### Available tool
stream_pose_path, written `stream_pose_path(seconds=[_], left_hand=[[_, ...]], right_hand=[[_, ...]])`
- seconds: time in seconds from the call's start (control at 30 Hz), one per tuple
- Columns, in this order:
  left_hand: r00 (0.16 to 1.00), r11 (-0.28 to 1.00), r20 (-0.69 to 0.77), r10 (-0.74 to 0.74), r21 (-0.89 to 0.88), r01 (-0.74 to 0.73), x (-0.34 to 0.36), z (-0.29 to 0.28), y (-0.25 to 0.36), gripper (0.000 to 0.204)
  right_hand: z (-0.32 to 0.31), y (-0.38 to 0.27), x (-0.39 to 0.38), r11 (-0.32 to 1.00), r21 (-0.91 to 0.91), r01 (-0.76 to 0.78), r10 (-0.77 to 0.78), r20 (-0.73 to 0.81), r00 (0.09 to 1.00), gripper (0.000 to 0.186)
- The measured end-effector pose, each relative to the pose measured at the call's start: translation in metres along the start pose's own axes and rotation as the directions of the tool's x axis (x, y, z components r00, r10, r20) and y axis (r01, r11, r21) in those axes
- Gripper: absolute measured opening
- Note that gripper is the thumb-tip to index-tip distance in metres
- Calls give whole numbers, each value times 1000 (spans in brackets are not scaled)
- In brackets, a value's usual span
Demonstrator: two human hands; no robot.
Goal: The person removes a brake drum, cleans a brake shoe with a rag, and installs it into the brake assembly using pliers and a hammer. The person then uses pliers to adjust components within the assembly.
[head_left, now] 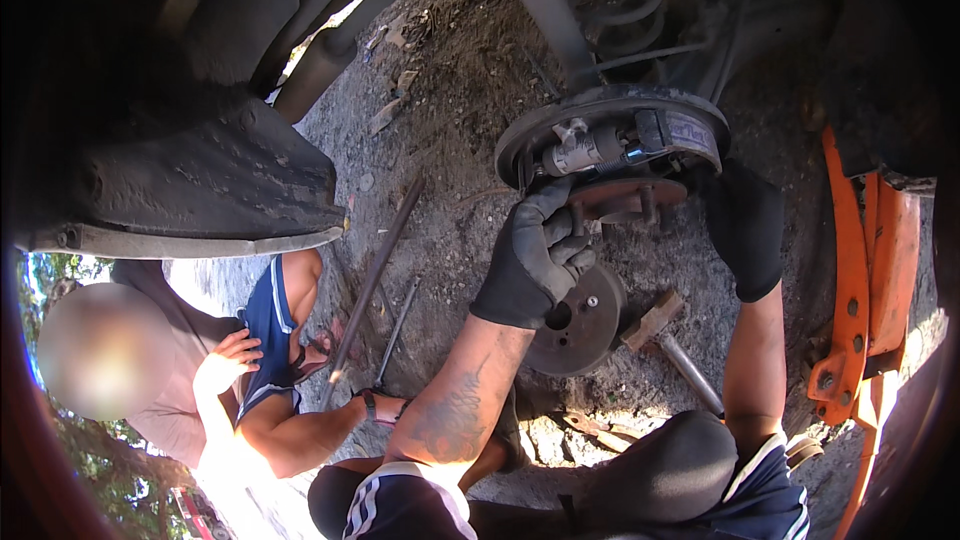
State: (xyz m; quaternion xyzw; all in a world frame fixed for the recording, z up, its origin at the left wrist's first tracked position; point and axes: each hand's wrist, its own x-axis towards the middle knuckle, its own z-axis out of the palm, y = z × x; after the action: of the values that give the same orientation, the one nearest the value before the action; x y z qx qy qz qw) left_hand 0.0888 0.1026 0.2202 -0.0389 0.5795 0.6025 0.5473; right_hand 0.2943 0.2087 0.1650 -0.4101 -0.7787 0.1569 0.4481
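Observation:
A car's drum brake assembly hangs before me, its dark backing plate [625,98] at the top. Inside are a wheel cylinder [583,153] and a brake shoe [692,132] with a marked lining. Below these juts a rusty hub flange [625,198] with studs. My left hand [538,258], in a grey and black glove, has its fingers curled at the assembly's lower left edge; what lies inside them is hidden. My right hand [748,232], in a black glove, reaches to the lower right edge beside the brake shoe. Its fingertips are lost in shadow.
A round brake drum [580,330] rests on the dirt below, with a hammer [655,320] beside it. Left lie a long metal bar [380,260] and a thinner rod [401,328]. An orange jack [848,290] stands right. Another person [205,365] crouches at left.

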Motion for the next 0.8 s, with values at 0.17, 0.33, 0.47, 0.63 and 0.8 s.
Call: stream_pose_path(seconds=[0.17,0.33,0.47,0.63,0.8], left_hand=[[1000,999,23,-8,-52,9,10,-6,-7,22],[998,1000,55,-5,-10,6,-2,3,-6,22],[999,998,36,6,64,-8,0,-3,0,29],[999,999,-21,30,21,-30,-7,5,-2,28],[995,995,21,92,-30,-92,-6,5,-10,21]], right_hand=[[-1,-2,2,999,-36,14,-14,10,1000,15],[-1,-2,-1,999,-30,11,-11,-9,1000,14],[-1,-6,1,1000,2,20,-20,-16,1000,14],[-3,-7,-1,996,84,-28,28,-1,1000,11],[-12,3,4,978,207,10,-4,-30,1000,18]])
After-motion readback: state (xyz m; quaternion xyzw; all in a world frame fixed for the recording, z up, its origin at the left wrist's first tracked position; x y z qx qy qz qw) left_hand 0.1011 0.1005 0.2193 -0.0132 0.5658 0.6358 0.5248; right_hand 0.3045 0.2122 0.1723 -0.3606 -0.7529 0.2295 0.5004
